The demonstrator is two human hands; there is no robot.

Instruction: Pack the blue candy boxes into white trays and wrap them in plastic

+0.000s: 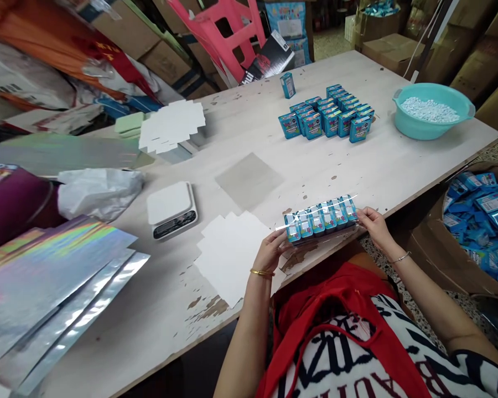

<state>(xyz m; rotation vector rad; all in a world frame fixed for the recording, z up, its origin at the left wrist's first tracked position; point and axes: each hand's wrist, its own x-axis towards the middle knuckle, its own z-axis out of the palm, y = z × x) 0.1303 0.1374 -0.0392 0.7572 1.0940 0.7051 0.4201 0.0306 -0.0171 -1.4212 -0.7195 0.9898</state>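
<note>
Your left hand (270, 250) and right hand (375, 228) pinch opposite ends of a film-wrapped row of blue boxes (321, 217), just right of the white sheets (232, 257); a turquoise basin (419, 128) stands farther right.

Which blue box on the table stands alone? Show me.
The box near the far table edge, touching no other; the other boxes stand clustered or form the held row.

"CARAMELO", seemingly, on standing blue boxes (331, 126)
</note>
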